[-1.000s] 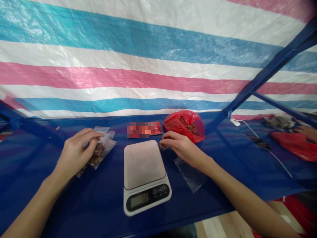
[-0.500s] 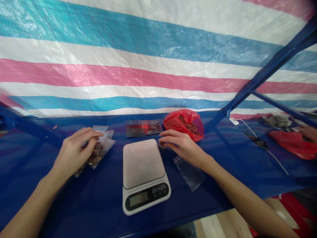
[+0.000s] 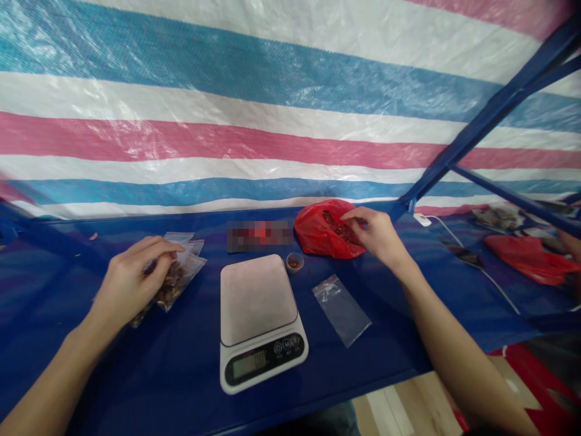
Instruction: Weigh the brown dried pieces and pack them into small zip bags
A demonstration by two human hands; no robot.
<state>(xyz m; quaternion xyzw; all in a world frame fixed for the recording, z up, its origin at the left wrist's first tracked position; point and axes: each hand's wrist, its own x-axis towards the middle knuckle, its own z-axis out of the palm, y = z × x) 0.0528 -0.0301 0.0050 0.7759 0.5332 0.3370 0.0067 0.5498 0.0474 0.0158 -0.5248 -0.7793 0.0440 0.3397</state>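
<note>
On the left, my left hand (image 3: 136, 272) lies with curled fingers over several clear zip bags (image 3: 179, 275) filled with brown dried pieces. The fingers are closed against these bags, and the hand covers part of them. My right hand (image 3: 374, 233) reaches to the opening of a red plastic bag (image 3: 313, 233), with thumb and fingers pinched at the small reddish-brown pieces (image 3: 338, 225) inside. What the fingertips hold is hidden. A small clear cup (image 3: 295, 262) with a few brown pieces stands by the scale. Nearer to me lies a flat zip bag (image 3: 342, 312) with nothing visible inside.
A white kitchen scale (image 3: 258, 300) stands in the middle of the blue table (image 3: 181, 375), its display seeming to read zero. Behind it lies a blurred-out dark packet (image 3: 258, 236). A white cable (image 3: 499, 290), another red bag (image 3: 529, 257) and a person's hand (image 3: 569, 245) are at right.
My right hand has moved from the small cup, up and right, to the red bag's opening. The cup now shows uncovered. My left hand stays on the filled bags.
</note>
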